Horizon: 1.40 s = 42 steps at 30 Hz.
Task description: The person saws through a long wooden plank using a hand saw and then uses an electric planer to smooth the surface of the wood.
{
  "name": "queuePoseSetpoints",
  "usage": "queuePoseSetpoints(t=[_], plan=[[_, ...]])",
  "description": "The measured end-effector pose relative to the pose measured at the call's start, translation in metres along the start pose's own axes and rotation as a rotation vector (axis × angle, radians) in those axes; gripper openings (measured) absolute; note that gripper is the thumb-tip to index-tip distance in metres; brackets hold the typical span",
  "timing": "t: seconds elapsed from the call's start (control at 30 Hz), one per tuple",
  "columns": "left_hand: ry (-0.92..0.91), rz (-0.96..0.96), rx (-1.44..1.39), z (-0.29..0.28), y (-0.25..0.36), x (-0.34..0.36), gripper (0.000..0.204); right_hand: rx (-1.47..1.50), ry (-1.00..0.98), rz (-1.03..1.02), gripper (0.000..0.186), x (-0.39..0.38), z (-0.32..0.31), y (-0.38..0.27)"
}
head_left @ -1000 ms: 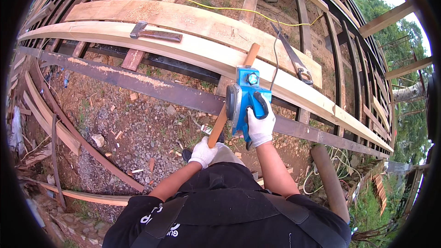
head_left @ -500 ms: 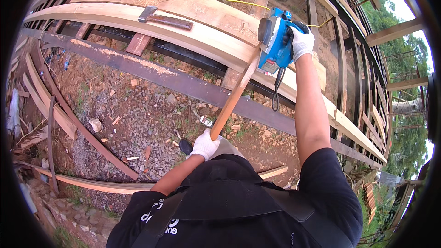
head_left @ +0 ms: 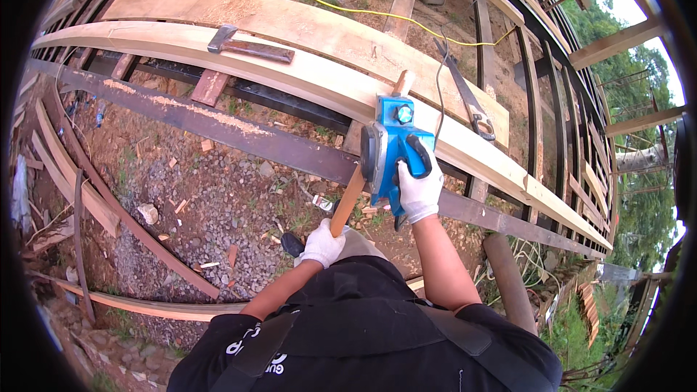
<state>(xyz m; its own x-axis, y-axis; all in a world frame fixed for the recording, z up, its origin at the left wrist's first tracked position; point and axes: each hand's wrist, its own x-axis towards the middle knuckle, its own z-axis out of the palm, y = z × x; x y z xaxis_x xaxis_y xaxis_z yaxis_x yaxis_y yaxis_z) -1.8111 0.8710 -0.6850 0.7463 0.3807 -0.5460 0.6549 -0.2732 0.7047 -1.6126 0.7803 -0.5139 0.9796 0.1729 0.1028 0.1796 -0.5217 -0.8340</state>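
In the head view, the person's left hand (head_left: 324, 243), in a white glove, was closed around the near end of a narrow wooden strip (head_left: 348, 202), close to the body. The right hand (head_left: 421, 189), gloved in white too, gripped the black handle of a blue power planer (head_left: 392, 149). The planer sat over the middle of the strip, hiding that part; the strip's far end showed beyond it, above a long pale beam (head_left: 319, 83). Whether the planer's base was touching the strip could not be told from this angle.

A hammer or hatchet (head_left: 254, 49), its exact kind hard to tell, lay on the pale beam to the left. Behind ran a wide board (head_left: 312, 29), with a handsaw (head_left: 462, 88) lying across its right part. A thin dark cord (head_left: 441, 94) rose beside the planer, and a yellow cord (head_left: 472, 43) stretched past the board. Nearer the person, a dark beam (head_left: 290, 147) carried sawdust (head_left: 203, 112) on its left portion, above stony ground (head_left: 167, 247) with wood scraps.
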Motion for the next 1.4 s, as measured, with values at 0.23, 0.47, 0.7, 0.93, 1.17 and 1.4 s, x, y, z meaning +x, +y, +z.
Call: queuePoseSetpoints(t=[0.23, 0.47, 0.7, 0.93, 1.17, 1.4], plan=[[0.028, -0.027, -0.037, 0.002, -0.002, 0.0, 0.041, 0.072, 0.085, -0.02, 0.039, 0.133, 0.019, -0.058], [0.034, 0.003, -0.019, -0.003, 0.002, -0.002, 0.042, 0.173, 0.038, -0.013, 0.031, 0.217, 0.004, -0.054], [0.008, -0.003, -0.011, -0.012, -0.004, -0.001, 0.047, 0.02, -0.052, -0.014, 0.046, 0.042, 0.008, 0.011], [-0.005, -0.003, -0.021, -0.003, -0.005, 0.0, 0.046, -0.018, 0.018, -0.007, 0.046, -0.005, 0.009, 0.005], [0.02, -0.051, -0.037, 0.002, -0.012, 0.003, 0.045, 0.03, 0.019, 0.066, 0.043, 0.116, 0.029, -0.055], [0.035, 0.009, -0.031, 0.002, -0.009, 0.001, 0.045, 0.172, 0.024, 0.006, 0.037, 0.203, 0.015, -0.063]])
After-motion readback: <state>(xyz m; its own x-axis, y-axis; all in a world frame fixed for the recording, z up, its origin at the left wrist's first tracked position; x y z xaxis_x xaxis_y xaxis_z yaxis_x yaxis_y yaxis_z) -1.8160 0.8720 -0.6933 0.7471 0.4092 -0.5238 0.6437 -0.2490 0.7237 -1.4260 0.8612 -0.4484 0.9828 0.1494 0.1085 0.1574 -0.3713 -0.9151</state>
